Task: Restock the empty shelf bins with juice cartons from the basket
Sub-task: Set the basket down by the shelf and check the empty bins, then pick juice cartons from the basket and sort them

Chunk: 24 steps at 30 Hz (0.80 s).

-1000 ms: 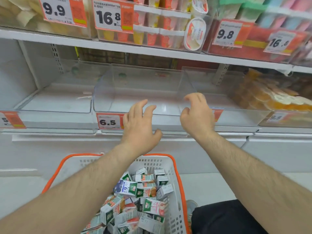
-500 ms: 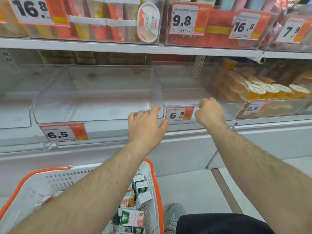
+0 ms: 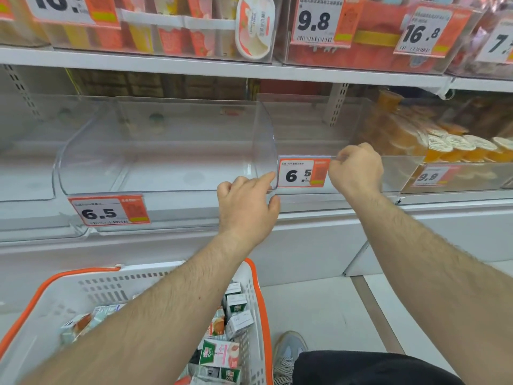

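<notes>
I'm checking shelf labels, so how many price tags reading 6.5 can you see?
2. One 6.5 tag hangs on the front of the empty clear bin at left; the other 6.5 tag sits between the left hand and right hand. Others may lie outside the view.

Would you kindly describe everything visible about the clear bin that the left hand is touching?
The clear bin looks like transparent plastic, with curved side walls, a low front lip and nothing inside. It sits upright on the middle shelf. A 6.5 price tag hangs at its front left. The left hand pinches its front right corner.
</notes>
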Available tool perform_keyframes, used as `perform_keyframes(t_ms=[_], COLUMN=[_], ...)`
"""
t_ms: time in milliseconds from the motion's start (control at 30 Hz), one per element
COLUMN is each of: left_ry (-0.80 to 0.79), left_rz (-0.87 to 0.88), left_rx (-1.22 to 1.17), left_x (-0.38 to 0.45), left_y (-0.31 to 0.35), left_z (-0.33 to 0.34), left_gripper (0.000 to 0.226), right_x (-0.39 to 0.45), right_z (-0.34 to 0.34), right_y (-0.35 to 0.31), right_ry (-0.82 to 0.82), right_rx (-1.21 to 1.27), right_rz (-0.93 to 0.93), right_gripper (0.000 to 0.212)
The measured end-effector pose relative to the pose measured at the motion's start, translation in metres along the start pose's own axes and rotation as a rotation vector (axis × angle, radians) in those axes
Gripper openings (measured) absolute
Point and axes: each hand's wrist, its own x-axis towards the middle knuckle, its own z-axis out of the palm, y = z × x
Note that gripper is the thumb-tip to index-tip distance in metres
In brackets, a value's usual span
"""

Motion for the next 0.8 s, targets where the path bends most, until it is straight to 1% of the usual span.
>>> perform_keyframes(t_ms=[200, 467, 800], left_ry=[-0.048, -0.116, -0.124], left_rz=[0.027, 0.025, 0.05], left_rx=[0.015, 0.134, 0.204], left_x=[-0.002, -0.011, -0.013], left_y=[-0.001, 0.006, 0.009], left_z=[-0.002, 0.0, 0.001], left_gripper=[0.045, 0.07, 0.073], right_x=[-0.02, -0.045, -0.054], right_z=[-0.004, -0.011, -0.016], right_y=[0.011, 0.02, 0.022], right_ry=[-0.033, -0.082, -0.095], right_rx=[-0.057, -0.021, -0.035], right_rz=[0.016, 0.043, 0.043], right_gripper=[0.026, 0.025, 0.03])
